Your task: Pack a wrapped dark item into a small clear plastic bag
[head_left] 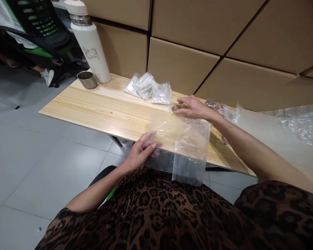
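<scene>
At the worktop (99, 107) edge, a thin, floppy, slippery plastic bag (190, 152) is pinched shut-fingered by the left hand (142, 151), while a small metal part (175, 109) is touched by the right hand (193, 107), fingers loosely together.

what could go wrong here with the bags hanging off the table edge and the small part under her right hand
1. The clear plastic bags overhang the table edge, pinched only by the left hand; they might slide off.
2. The small metal part at the right hand fingertips could roll away.
3. The reaching forearm might brush the loose plastic sheet.
</scene>
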The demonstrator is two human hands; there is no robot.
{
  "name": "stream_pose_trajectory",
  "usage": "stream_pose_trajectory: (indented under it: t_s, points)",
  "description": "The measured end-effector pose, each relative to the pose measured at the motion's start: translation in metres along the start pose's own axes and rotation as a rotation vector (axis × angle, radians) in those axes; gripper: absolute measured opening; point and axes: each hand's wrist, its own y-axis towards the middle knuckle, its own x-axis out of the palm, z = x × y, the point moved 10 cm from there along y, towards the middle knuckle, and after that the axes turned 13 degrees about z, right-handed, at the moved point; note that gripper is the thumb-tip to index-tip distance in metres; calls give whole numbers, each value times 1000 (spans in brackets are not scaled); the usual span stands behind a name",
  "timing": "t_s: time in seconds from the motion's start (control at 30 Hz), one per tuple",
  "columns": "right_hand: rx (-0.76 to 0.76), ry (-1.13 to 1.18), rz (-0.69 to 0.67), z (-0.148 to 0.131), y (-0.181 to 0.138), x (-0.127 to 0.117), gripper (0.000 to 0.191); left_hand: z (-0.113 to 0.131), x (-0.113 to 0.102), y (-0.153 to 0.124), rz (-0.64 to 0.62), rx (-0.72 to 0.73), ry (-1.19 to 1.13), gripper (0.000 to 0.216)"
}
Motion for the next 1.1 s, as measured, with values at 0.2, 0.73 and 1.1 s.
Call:
stream_pose_trajectory:
  t_s: [0.2, 0.73, 1.1]
  points:
    - [252, 140, -72, 8, 10, 12, 29, 0, 3, -1, -31, -10, -2, 74]
    - [608, 300, -124, 82, -55, -20, 49, 1, 1, -1, -9, -1, 14, 73]
    - [546, 273, 214, 70, -54, -27, 68, 0, 1, 0, -11, 18, 30, 74]
